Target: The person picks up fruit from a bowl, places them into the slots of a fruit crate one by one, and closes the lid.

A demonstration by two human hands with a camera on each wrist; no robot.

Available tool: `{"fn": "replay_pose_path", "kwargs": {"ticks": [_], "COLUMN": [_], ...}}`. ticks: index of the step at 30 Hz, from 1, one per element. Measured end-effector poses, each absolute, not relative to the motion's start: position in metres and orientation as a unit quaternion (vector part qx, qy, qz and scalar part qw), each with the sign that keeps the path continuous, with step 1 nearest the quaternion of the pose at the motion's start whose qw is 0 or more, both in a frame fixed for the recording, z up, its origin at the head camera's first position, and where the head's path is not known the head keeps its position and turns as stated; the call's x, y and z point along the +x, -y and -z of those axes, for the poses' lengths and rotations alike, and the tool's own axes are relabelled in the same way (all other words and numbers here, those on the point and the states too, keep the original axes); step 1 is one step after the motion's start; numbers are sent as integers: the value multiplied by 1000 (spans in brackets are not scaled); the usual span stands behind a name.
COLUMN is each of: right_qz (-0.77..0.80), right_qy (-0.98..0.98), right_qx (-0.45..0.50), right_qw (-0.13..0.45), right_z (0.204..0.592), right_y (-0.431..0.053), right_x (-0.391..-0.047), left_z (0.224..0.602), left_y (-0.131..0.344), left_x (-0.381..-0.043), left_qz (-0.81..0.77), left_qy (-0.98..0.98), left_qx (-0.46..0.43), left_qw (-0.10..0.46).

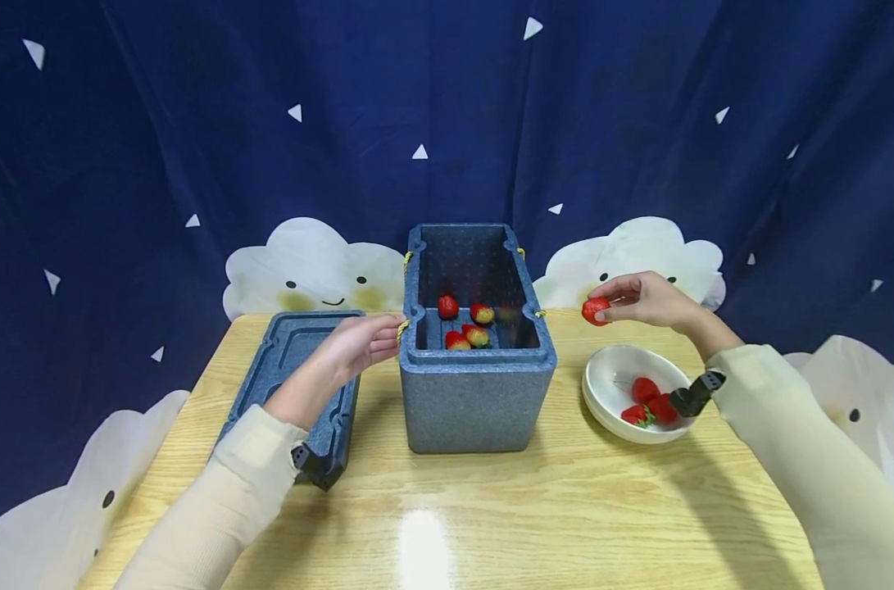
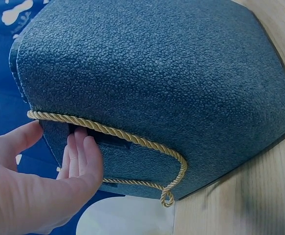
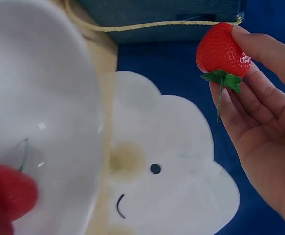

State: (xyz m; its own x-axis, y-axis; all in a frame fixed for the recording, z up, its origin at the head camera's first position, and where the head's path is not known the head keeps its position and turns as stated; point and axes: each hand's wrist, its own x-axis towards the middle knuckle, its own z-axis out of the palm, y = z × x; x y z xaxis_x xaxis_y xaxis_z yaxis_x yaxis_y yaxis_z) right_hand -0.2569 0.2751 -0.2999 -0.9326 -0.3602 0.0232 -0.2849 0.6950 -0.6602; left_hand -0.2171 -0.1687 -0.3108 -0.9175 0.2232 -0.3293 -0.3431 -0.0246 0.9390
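A red strawberry (image 3: 223,51) with green leaves and a thin stem is pinched between the thumb and fingers of my right hand (image 1: 644,300), above a white bowl (image 1: 601,401). Inside the bowl lie three more strawberries (image 1: 644,390). A dark blue-grey foam box (image 1: 478,410) stands lidless in the middle of the table, with several red and yellowish strawberries (image 1: 447,306) on its floor. My left hand (image 2: 44,186) touches the box's left side, its fingers fairly straight beside a yellow rope handle (image 2: 147,142). Part of those fingertips is hidden in a dark recess.
Left of the box lies its flat lid (image 1: 299,348), partly under my left forearm. The pale wooden table (image 1: 505,516) reaches back to a dark blue curtain (image 1: 461,90) with white triangles and cloud shapes. Another yellow rope (image 1: 521,253) hangs on the box's right side.
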Motion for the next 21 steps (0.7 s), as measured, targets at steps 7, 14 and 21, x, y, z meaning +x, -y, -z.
{"fn": "replay_pose_path", "kwargs": {"ticks": [7, 14, 21], "right_qz": [366, 361, 336], "right_qy": [-914, -915, -924], "right_qx": [-173, -177, -180], "right_qw": [34, 26, 16], "right_z": [281, 266, 254], "right_y": [-259, -247, -238], "right_x": [-265, -270, -275], "left_z": [312, 314, 316], "left_y": [167, 168, 171], "left_x": [-217, -216, -218], "left_qz": [-718, -719, -722], "left_qy": [-667, -668, -666], "left_qx": [-37, -19, -10], "left_qw": [197, 189, 188]}}
